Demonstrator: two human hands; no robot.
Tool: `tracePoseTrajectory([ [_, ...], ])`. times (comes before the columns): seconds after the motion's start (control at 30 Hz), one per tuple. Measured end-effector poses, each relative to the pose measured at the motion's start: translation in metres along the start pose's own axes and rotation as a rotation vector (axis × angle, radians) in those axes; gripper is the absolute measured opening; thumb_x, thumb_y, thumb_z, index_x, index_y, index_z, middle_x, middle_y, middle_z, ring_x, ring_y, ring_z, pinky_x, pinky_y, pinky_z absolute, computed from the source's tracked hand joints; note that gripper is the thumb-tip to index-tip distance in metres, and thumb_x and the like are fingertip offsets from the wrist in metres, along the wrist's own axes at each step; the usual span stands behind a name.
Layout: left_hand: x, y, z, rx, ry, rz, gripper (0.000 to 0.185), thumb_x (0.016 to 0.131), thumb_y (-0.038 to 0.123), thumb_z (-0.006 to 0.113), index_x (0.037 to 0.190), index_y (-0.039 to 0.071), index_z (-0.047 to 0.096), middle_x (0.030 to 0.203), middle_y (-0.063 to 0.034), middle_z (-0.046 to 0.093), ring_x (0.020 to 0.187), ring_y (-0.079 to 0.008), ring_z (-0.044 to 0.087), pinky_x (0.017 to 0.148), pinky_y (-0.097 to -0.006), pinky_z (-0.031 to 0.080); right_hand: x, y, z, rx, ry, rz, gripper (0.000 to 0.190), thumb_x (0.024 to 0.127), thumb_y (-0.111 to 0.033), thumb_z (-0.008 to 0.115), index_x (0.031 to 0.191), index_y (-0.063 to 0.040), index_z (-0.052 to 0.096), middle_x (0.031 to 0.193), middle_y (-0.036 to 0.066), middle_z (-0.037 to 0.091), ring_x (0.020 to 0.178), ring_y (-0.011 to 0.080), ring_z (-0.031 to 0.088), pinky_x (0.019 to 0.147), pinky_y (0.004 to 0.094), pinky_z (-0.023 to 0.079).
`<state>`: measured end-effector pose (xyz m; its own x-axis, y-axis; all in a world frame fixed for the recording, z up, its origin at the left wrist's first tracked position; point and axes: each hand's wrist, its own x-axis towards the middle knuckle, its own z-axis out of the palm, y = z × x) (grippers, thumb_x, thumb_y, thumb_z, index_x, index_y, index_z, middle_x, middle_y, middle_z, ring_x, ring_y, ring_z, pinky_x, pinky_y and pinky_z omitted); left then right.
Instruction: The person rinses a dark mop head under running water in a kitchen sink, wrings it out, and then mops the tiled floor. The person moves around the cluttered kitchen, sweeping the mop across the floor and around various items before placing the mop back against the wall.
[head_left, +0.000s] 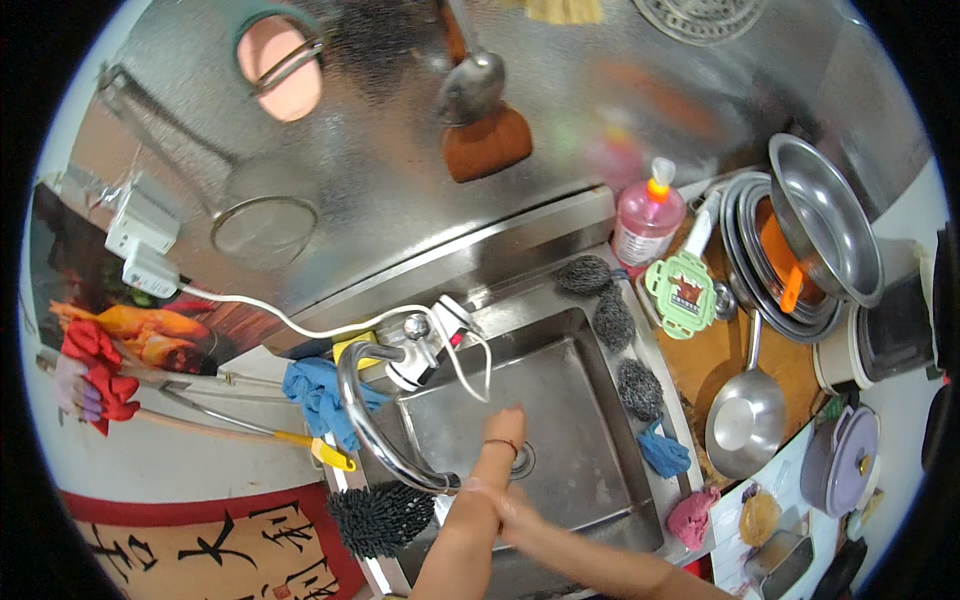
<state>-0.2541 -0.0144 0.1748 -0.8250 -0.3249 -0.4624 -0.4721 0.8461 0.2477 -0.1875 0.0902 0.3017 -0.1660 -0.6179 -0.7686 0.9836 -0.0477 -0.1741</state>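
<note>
Both bare arms reach over the stainless steel sink (577, 405). My left hand (511, 421) points toward the back of the basin, above and beyond the drain (523, 459). It is foreshortened, so its fingers cannot be made out; a thin dark red bracelet (501, 444) circles the wrist. My right hand (504, 501), slightly blurred, wraps around my left forearm (461, 551) below the bracelet. Close to its fingers is the outlet of the curved chrome faucet (373, 442). A white corded device (433, 341) is around the faucet's base.
Steel scourers (613, 320) and blue (664, 452) and pink cloths (691, 517) line the right rim. A pink soap bottle (649, 225), stacked steel basins (825, 221) and a ladle (746, 424) stand beyond. A black chenille mitt (381, 517) lies at left.
</note>
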Motion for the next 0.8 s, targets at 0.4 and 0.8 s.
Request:
tracePoseTrajectory([
  [0.4,0.002,-0.004,0.046,-2.145,0.213,-0.762,0.017,0.091,0.021,0.053,0.093,0.005,0.061,0.084,-0.0086,0.063,0.079,-0.0279,0.063,0.077,-0.0405,0.054,0.102,-0.027,-0.059,0.608,-0.358,0.047,0.031,0.085,-0.022,0.065,0.111,-0.007,0.056,0.106,0.013,0.061,0.093,0.0246,0.062,0.082,0.0384,0.051],
  [0.8,-0.075,0.025,0.001,-2.130,0.847,-0.395,0.025,0.098,0.025,0.049,0.111,0.004,0.054,0.108,-0.0123,0.060,0.101,-0.0259,0.057,0.093,-0.0364,0.047,0.132,-0.025,-0.037,-1.078,0.226,-0.705,0.037,0.082,-0.036,0.067,0.068,-0.003,0.057,0.065,0.012,0.061,0.066,0.0284,0.064,0.061,0.0396,0.049],
])
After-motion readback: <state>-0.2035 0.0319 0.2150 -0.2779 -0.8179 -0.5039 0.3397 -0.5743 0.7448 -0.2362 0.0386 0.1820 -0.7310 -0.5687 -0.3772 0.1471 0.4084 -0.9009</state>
